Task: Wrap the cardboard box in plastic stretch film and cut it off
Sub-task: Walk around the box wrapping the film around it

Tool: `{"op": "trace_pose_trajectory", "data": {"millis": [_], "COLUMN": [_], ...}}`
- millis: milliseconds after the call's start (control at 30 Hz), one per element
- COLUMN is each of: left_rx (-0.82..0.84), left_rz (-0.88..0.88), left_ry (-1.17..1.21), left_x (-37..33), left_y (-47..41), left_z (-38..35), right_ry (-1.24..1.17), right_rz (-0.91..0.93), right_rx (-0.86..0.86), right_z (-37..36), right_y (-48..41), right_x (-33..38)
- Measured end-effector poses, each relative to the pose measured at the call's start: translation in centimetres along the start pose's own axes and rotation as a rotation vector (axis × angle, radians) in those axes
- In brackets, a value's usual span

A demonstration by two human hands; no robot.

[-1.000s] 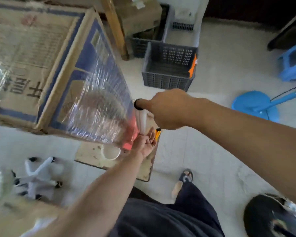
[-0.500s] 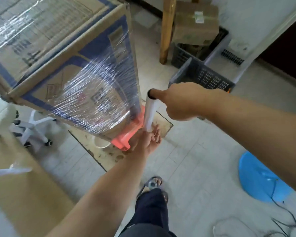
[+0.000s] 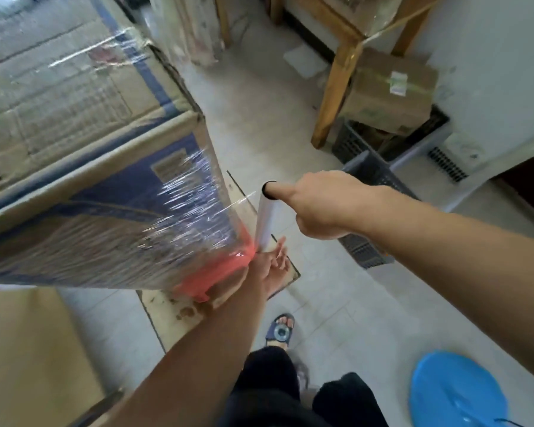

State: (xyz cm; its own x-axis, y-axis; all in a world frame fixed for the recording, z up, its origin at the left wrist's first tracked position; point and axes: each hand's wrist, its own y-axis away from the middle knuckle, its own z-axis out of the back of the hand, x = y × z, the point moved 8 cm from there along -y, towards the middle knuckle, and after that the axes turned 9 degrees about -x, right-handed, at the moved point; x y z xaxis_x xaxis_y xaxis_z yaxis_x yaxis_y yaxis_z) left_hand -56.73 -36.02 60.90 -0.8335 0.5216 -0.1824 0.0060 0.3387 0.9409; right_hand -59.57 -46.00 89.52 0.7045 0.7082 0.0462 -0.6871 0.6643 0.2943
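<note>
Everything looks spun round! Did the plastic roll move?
No, hardly. The film roll still stands by the corner of the cardboard box, over the same end of the floor board; the view swung.

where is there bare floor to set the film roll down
Bare tiles lie between the cardboard box and the wooden table leg, and between the sandalled foot and the blue disc. By the grey crate it is crowded.

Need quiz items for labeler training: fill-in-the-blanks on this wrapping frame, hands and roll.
The right hand has a digit in the ____ end of the roll of film.
The left hand supports its ____ end.
In the picture, the cardboard box stands to the ____ of the roll.
Missing words: top; bottom; left.
</note>
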Motion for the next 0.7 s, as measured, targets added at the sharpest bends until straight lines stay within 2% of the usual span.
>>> {"op": "trace_pose_trajectory", "data": {"millis": [100,233,467,700], "left_rx": [0.002,-0.017,-0.178,-0.161], "left_rz": [-0.024,-0.062,-0.141,-0.167], "left_ry": [0.009,0.154,0.449,0.631], "left_x": [-0.5,-1.3,-4.1,-6.8], "left_y": [-0.9,-1.8,-4.3,-3.9], "left_z": [-1.6,-3.5,-6.7,-11.3], "right_ry": [0.012,0.006,0.028,0.049], "right_rz": [0.058,0.149,0.406,0.613], "right_rx": [0.009,0.021,0.022,0.015], "right_z": [0.4,1.0,2.6,4.6], "right_y": [-2.1,-4.3,-8.3,-11.4], "right_x": [-1.5,-3.0,-4.6,-5.6]}}
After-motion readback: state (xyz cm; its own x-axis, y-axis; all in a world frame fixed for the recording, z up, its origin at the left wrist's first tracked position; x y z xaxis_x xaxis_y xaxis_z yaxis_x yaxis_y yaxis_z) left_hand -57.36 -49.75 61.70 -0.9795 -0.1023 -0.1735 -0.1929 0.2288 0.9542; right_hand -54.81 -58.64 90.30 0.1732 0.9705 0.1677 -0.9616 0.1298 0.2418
